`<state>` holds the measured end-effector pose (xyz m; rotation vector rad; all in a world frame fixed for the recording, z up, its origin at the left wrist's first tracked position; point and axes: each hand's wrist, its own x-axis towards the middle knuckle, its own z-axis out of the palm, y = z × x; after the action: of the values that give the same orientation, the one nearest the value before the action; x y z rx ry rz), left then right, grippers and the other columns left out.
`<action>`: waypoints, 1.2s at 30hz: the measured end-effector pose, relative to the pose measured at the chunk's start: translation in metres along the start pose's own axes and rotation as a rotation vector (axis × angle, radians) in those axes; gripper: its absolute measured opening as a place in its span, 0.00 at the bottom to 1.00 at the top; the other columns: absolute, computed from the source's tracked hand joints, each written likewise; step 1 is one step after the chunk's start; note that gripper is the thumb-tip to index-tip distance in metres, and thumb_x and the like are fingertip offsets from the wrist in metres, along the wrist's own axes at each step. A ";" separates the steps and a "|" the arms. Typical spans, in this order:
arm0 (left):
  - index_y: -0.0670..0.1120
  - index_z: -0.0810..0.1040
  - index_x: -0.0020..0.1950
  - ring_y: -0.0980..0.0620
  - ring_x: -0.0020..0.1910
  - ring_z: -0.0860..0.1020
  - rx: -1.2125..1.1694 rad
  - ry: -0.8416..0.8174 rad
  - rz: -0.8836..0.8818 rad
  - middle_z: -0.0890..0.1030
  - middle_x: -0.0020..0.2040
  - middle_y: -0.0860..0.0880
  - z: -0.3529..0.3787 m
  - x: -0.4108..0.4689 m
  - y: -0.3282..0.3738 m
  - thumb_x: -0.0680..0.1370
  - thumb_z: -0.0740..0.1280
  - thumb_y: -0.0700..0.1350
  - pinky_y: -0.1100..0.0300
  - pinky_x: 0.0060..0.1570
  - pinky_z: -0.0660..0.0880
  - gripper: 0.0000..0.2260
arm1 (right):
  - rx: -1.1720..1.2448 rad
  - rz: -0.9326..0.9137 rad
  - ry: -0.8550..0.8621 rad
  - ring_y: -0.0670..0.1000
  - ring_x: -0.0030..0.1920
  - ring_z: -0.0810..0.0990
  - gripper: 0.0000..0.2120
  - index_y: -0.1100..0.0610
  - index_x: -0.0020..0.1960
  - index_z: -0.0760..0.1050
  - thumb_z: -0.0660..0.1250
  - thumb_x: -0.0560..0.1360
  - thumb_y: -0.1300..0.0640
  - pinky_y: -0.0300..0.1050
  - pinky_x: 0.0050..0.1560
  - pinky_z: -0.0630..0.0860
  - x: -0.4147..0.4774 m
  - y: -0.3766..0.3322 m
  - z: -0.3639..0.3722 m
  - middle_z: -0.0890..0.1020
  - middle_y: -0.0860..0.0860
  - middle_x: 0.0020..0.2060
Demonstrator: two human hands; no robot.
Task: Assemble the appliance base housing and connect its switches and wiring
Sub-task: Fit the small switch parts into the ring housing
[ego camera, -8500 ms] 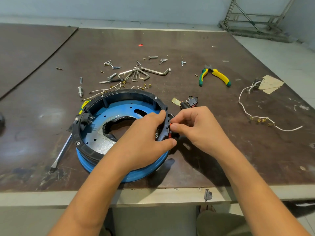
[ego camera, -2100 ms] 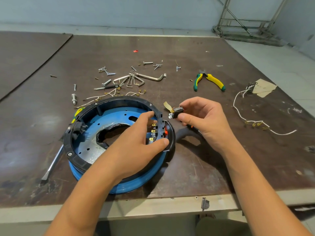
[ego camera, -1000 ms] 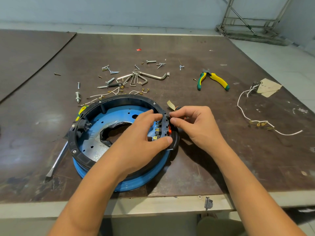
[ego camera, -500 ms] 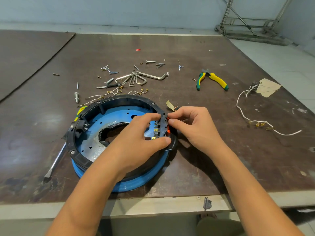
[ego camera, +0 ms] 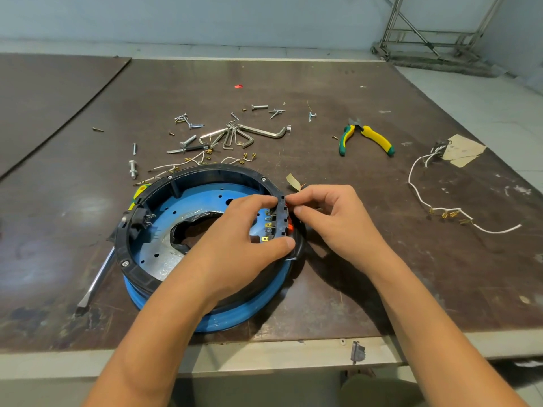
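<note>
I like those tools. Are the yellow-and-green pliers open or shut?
Open. The pliers lie on the table with their two handles spread apart in a V.

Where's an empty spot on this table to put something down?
Bare table left of the round base, past the screwdriver. More room between the pliers and the white wire. Behind the base it's crowded with screws and bent keys.

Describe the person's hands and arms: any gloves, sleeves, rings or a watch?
No gloves: the left hand and right hand are bare. The left forearm and right forearm are bare too, no sleeve in view down to the frame edge. No ring, watch or wristband shows.
</note>
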<state>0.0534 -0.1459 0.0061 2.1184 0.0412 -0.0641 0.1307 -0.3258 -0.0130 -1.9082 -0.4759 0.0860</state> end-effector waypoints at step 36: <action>0.44 0.78 0.68 0.55 0.77 0.57 0.654 0.268 -0.019 0.70 0.74 0.51 -0.064 0.003 -0.034 0.79 0.59 0.36 0.62 0.73 0.54 0.19 | -0.734 0.192 -0.050 0.51 0.48 0.73 0.25 0.46 0.67 0.65 0.68 0.74 0.42 0.46 0.45 0.70 -0.024 -0.049 0.022 0.73 0.47 0.51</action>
<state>0.0567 -0.0734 0.0098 2.7672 0.2254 0.2255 0.0884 -0.3004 0.0194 -2.6761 -0.3822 0.0928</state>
